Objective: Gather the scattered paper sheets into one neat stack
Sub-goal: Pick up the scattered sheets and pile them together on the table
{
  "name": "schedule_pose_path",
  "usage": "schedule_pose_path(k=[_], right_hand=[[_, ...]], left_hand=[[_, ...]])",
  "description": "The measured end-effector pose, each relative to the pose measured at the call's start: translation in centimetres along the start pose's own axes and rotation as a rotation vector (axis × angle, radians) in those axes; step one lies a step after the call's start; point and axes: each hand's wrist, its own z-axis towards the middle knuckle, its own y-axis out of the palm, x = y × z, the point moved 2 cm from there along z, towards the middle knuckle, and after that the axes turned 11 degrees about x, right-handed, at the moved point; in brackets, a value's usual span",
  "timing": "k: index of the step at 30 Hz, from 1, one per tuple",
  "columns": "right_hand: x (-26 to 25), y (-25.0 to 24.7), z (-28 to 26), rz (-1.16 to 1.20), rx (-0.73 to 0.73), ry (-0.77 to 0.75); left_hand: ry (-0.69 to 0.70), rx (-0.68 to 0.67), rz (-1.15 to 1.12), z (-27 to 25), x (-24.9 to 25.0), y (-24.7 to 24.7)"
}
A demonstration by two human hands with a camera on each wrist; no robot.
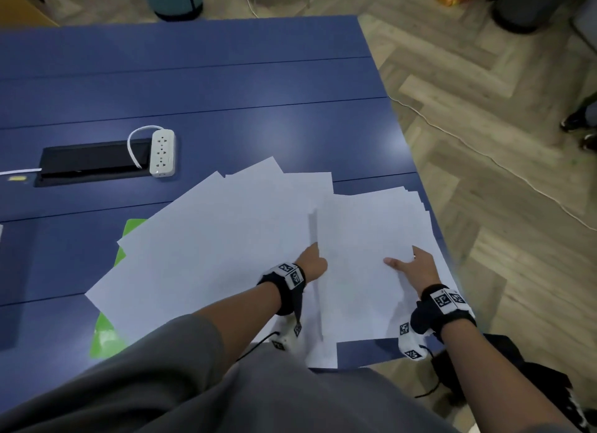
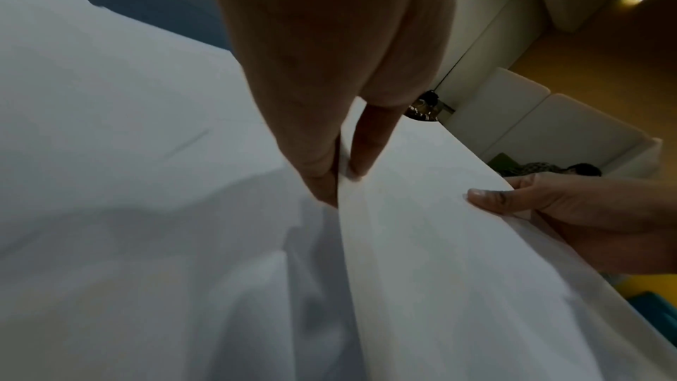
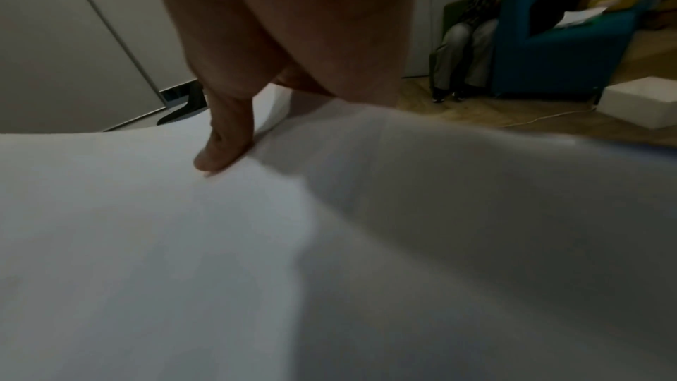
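Several white sheets (image 1: 206, 239) lie fanned across the blue table (image 1: 226, 87). To their right a loose pile of sheets (image 1: 365, 232) is lifted slightly by both hands. My left hand (image 1: 312, 260) grips the pile's left edge. In the left wrist view its thumb and fingers (image 2: 322, 173) pinch that edge of the pile (image 2: 439, 257). My right hand (image 1: 412, 263) holds the pile's right side with its thumb on top and its fingers hidden beneath. The right wrist view shows that thumb (image 3: 223, 149) pressed on the top sheet (image 3: 146, 242).
A green sheet (image 1: 105, 332) pokes out from under the fanned paper. A white power strip (image 1: 163, 153) lies beside a black cable tray (image 1: 90, 163) at the left. The table's right edge (image 1: 416, 174) runs close to the pile. A black bag (image 1: 517, 364) sits on the floor by my right arm.
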Motion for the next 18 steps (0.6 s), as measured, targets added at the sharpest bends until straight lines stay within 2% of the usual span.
schedule_pose_path(k=[2,6,11,18], right_hand=[[0.8,-1.4,1.3,-0.058,0.043,-0.017],[2.4,-3.4,3.6,-0.231,0.086,0.003],[3.1,-4.3,5.5,-0.362,0.121,-0.021],[4.5,-3.4,7.1,-0.316,0.147,0.062]], left_hand=[[-0.058,-0.035,0.006,1.0,0.8,2.1],[0.002,-0.02,0.086,-0.9,5.7,3.7],[-0.014,0.04,0.091,0.5,6.7,5.9],[0.109,0.12,0.093,0.9,6.8,6.4]])
